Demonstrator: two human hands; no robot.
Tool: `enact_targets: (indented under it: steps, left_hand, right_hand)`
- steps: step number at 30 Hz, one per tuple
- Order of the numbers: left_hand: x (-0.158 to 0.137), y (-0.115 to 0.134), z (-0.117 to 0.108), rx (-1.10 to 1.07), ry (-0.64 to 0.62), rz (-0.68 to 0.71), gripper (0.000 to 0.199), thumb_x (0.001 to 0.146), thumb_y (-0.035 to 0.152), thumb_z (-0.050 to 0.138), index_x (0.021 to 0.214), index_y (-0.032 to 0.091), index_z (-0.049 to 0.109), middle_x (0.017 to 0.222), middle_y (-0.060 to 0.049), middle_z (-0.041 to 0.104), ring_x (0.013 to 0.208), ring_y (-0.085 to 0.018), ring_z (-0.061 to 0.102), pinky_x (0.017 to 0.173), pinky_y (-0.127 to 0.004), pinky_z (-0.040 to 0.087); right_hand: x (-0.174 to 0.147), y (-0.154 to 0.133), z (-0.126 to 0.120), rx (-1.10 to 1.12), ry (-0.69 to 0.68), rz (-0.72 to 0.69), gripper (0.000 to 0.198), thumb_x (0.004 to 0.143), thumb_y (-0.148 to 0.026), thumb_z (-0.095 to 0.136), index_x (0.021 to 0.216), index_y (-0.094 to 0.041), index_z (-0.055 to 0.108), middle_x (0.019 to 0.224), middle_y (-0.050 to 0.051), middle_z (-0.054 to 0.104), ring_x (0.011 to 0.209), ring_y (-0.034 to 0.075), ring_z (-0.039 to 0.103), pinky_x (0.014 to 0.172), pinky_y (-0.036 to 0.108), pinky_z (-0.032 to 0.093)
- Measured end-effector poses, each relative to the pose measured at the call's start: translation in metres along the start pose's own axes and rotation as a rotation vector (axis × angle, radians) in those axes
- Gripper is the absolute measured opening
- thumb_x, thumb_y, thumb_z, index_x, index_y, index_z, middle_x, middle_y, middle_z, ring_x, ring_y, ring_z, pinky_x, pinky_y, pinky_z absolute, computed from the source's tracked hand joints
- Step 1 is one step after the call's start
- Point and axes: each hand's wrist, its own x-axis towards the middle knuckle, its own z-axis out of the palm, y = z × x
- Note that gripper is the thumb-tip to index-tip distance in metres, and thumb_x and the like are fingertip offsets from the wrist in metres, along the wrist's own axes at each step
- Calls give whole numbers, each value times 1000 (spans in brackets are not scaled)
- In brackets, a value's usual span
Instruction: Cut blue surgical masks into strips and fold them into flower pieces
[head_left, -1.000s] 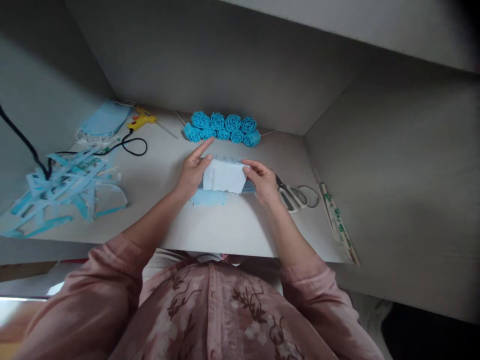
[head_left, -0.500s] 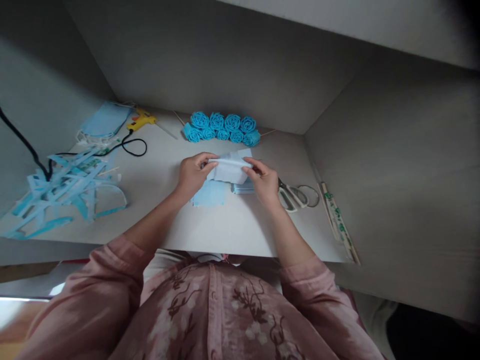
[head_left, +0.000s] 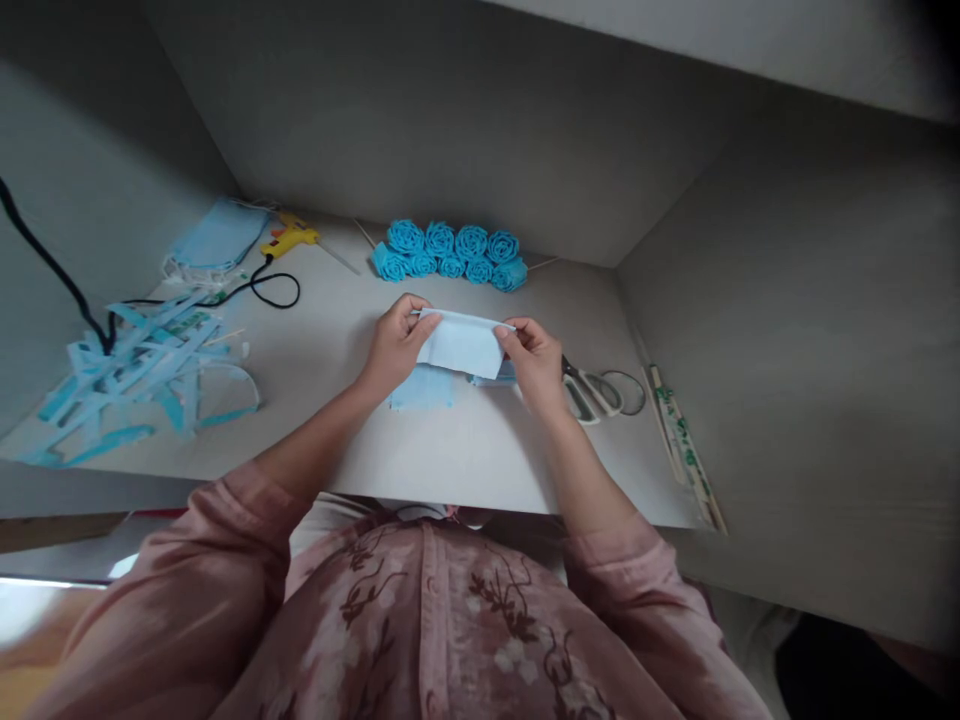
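The left hand (head_left: 395,345) and right hand (head_left: 537,362) are pinched on the top corners of a pale sheet (head_left: 463,344), held at frame centre above the table (head_left: 480,450). Nine roses (head_left: 450,253) are finished behind; blue pieces (head_left: 422,388) lie unrolled beneath.

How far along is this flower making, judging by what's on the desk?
Done: a cluster of finished blue rolled fabric roses sits at the back of the pale desk; cut blue strips are piled at the left. In hand: the left hand and right hand pinch the top corners of a pale blue fabric piece. Left: more blue pieces lie beneath; scissors and yellow glue gun lie idle.
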Motion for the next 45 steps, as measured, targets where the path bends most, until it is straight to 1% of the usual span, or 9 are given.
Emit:
enact_targets:
  steps: [6, 12, 18, 23, 26, 32, 35, 40, 45]
  left_hand:
    - [-2, 8, 2, -51, 11, -25, 30, 81, 39, 68, 102, 23, 55, 51, 7, 48, 43, -10, 40, 46, -24, 27]
    - [-3, 12, 3, -54, 12, -8, 42, 78, 36, 70, 115, 24, 54, 51, 9, 45, 40, -8, 37, 45, -24, 26]
    - [-2, 9, 2, -104, 13, -22, 47, 79, 39, 70, 119, 23, 54, 55, 7, 52, 42, -9, 43, 44, -23, 31]
    - [-2, 12, 1, -194, -118, -79, 54, 78, 41, 71, 126, 24, 52, 60, 5, 58, 44, -10, 50, 45, -23, 34]
    - [-6, 15, 3, -180, -285, -130, 61, 77, 41, 72, 132, 24, 51, 55, 6, 53, 41, -9, 48, 43, -22, 31]
    - [-11, 16, 4, -121, -424, -179, 68, 77, 38, 73, 139, 23, 49, 53, 7, 52, 39, -8, 43, 42, -22, 29]
    - [-9, 11, 5, -197, -370, -166, 72, 78, 49, 70, 141, 23, 48, 66, 1, 61, 50, -12, 53, 50, -25, 39]
    - [-7, 0, 12, -356, -340, -168, 76, 72, 65, 68, 133, 22, 55, 101, -9, 70, 90, -23, 66, 77, -34, 51]
    - [-13, 2, 17, -282, -221, -219, 46, 67, 50, 78, 95, 15, 68, 89, -6, 71, 83, -20, 64, 76, -33, 50]
  right_hand:
    - [0, -2, 2, -8, 36, 24, 23, 76, -43, 69, 83, -21, 71, 66, -2, 60, 60, 12, 49, 57, 26, 41]
    - [-3, -3, 0, -41, 4, 3, 38, 81, -48, 65, 111, -25, 72, 64, -2, 58, 57, 13, 47, 55, 28, 41]
    - [-2, 0, 0, -42, -59, 31, 42, 83, -51, 62, 115, -26, 71, 62, -2, 57, 53, 14, 48, 53, 29, 44]
    - [-5, -11, 1, -51, -128, 10, 43, 83, -56, 62, 108, -23, 72, 91, 5, 72, 80, 19, 64, 73, 34, 52]
    - [-10, -19, 2, -20, -240, -19, 47, 80, -59, 64, 113, -25, 69, 100, 5, 72, 91, 20, 65, 80, 33, 51]
    - [-18, -21, 5, 64, -641, 249, 41, 69, -54, 78, 89, -21, 64, 66, -3, 60, 54, 11, 51, 49, 23, 37]
    - [-19, -21, 8, 104, -565, 300, 37, 69, -50, 78, 77, -19, 60, 66, -3, 59, 54, 10, 49, 50, 23, 36]
    - [-18, -19, 16, 177, -213, 152, 37, 71, -52, 75, 84, -21, 60, 77, 0, 64, 65, 13, 54, 62, 26, 45]
    - [-18, -8, 20, 90, -155, 96, 35, 75, -53, 72, 83, -21, 60, 78, 0, 64, 70, 15, 57, 64, 27, 46]
